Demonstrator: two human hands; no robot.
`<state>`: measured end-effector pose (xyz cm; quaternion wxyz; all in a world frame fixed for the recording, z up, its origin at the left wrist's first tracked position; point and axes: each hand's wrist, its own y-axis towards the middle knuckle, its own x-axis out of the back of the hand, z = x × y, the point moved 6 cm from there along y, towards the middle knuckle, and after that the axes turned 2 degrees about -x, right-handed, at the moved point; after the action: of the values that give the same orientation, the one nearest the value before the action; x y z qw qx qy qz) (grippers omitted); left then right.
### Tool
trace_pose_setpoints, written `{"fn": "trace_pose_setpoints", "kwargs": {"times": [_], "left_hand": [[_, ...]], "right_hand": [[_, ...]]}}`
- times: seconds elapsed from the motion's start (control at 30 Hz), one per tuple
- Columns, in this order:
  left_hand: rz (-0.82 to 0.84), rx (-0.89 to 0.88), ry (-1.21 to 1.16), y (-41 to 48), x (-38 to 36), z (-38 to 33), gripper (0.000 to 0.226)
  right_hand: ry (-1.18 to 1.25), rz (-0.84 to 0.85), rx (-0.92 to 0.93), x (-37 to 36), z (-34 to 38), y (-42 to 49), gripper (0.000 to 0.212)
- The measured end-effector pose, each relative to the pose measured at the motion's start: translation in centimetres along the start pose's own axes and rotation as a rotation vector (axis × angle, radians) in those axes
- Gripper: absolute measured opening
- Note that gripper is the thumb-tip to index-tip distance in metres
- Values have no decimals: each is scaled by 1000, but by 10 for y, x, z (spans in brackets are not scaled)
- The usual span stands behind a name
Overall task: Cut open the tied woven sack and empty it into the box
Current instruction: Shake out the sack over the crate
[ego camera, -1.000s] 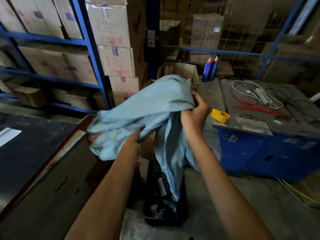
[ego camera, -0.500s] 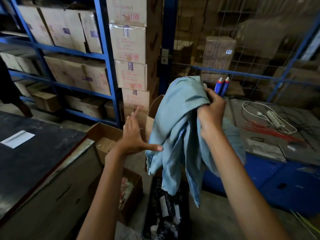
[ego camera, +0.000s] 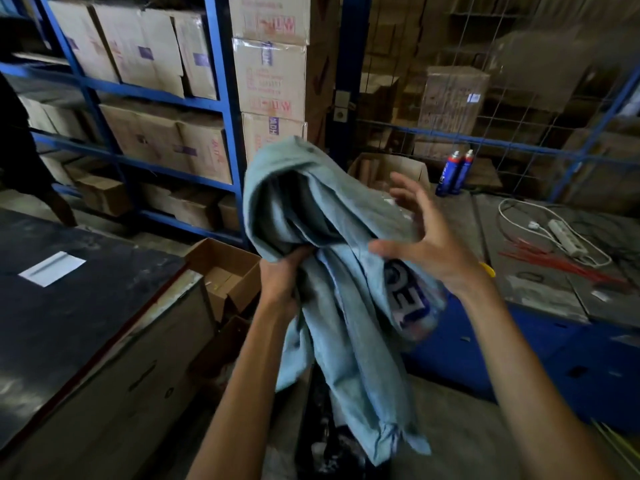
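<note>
A limp pale-blue woven sack (ego camera: 322,271) with blue printed letters hangs in front of me at chest height. My left hand (ego camera: 282,275) grips a bunch of the sack's fabric from below its folded top. My right hand (ego camera: 424,237) hovers beside the sack's right side, fingers spread, holding nothing. The sack's lower end dangles over a dark crate (ego camera: 322,441) on the floor that holds small packaged items. An open cardboard box (ego camera: 221,268) stands on the floor to the left of the sack.
A dark-topped counter (ego camera: 69,306) fills the left. A blue workbench (ego camera: 554,271) on the right carries a power strip, red ties, a yellow tape roll and two spray cans (ego camera: 453,173). Blue shelving (ego camera: 221,109) stacked with cartons stands behind.
The sack passed from my right hand to my left. My left hand, open before, now grips it; my right hand has let go and opened beside it.
</note>
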<state>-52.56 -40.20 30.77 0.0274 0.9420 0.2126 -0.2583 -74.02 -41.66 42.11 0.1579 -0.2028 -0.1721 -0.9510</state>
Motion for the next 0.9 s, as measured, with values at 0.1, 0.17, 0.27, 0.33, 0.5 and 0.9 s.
{"fn": "trace_pose_setpoints", "kwargs": {"times": [0.1,0.17,0.27,0.33,0.5,0.9], "left_hand": [[67,169,-113,9,9,-5,70],[109,246,-147,4,10,-11,65],[140,318,-218,-4,16,-21,26],[87,321,-236,5,35,-23,31],[-191,147,-151,15,92,-30,29],[-245,-201,383,47,238,-109,124]], "right_hand": [[-407,119,-141,-43,-50,-2,155],[-193,244,-234,-89,-86,-8,164],[173,288,-314,-151,-112,-31,153],[294,252,-342,-183,-103,-48,147],[250,215,-417,-265,-99,-86,143],[72,-192,-398,-310,-56,-50,60]]}}
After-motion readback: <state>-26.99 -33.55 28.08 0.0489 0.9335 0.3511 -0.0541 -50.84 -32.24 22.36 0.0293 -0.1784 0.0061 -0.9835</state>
